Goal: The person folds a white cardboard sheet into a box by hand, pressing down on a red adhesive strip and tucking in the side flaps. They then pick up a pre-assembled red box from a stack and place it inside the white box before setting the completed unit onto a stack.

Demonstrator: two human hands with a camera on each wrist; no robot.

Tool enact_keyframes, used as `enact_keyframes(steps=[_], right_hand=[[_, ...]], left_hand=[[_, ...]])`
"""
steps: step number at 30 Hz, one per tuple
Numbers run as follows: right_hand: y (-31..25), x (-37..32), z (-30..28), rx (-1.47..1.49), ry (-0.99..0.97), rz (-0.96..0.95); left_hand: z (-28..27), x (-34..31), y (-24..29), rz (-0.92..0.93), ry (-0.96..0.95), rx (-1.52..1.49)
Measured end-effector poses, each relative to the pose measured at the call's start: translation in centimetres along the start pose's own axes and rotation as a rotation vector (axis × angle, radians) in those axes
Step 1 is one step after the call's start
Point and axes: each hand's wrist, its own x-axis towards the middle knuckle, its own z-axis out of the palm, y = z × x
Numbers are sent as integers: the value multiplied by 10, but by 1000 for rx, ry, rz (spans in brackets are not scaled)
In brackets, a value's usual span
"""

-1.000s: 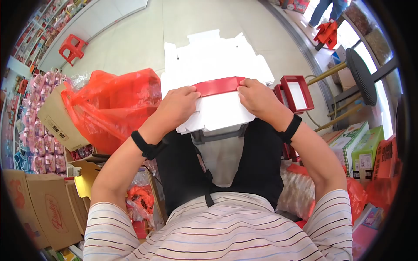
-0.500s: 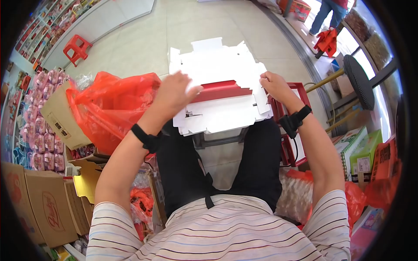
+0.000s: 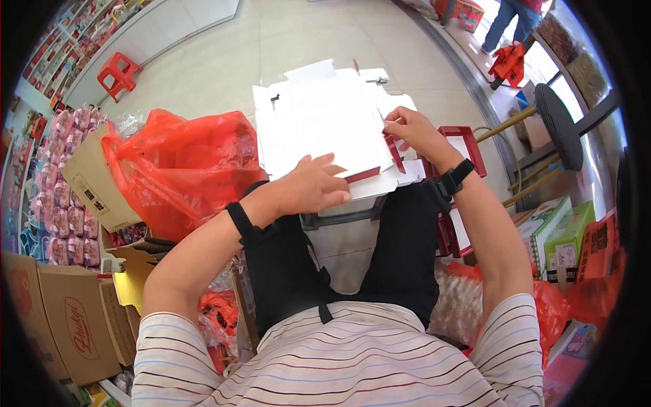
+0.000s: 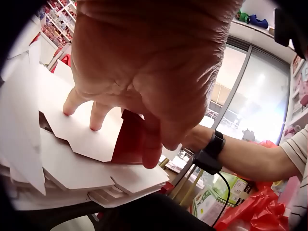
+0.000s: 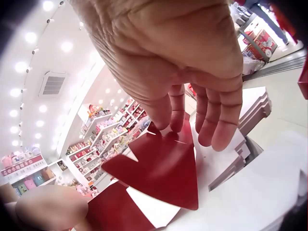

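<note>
A stack of flat white box blanks (image 3: pixel 319 122) lies over my knees. My left hand (image 3: pixel 315 184) presses down on the near edge of the top blank with straight fingers, next to a red strip (image 3: pixel 363 175). In the left wrist view the fingertips (image 4: pixel 96 122) rest on white card, beside a red flap (image 4: pixel 129 139). My right hand (image 3: pixel 407 129) pinches a red side flap (image 3: pixel 392 146) at the blank's right edge and holds it upright. In the right wrist view the fingers (image 5: pixel 211 125) curl over the top of that red flap (image 5: pixel 163 168).
A full red plastic bag (image 3: pixel 180 163) sits at my left. Red box lids (image 3: pixel 464 146) lie to the right, near a black stool (image 3: pixel 559 119) and green cartons (image 3: pixel 563 234). Brown cartons (image 3: pixel 74 325) stand at lower left. A red stool (image 3: pixel 115 71) and a person's legs (image 3: pixel 512 13) are farther off.
The top blank has been turned over, white side up. My left hand moved down from the far edge to the near edge. My right hand shifted in onto the red side flap.
</note>
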Motion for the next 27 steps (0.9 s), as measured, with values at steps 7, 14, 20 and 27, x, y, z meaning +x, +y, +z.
enact_keyframes(steps=[7,14,20,27], right_hand=[[20,16,29,-457,170,-154],[3,-2,39,-490,132,-159],[8,-7,41,-395,121,-156],[12,-10,50,-426,190,-145]], left_hand=[[14,-14,37,175,-72,164],[-13,-39,62,203,-93,-490],[-49,-72,-60,-575,616,-105],[-18,-56,-66,-244,449,-188]])
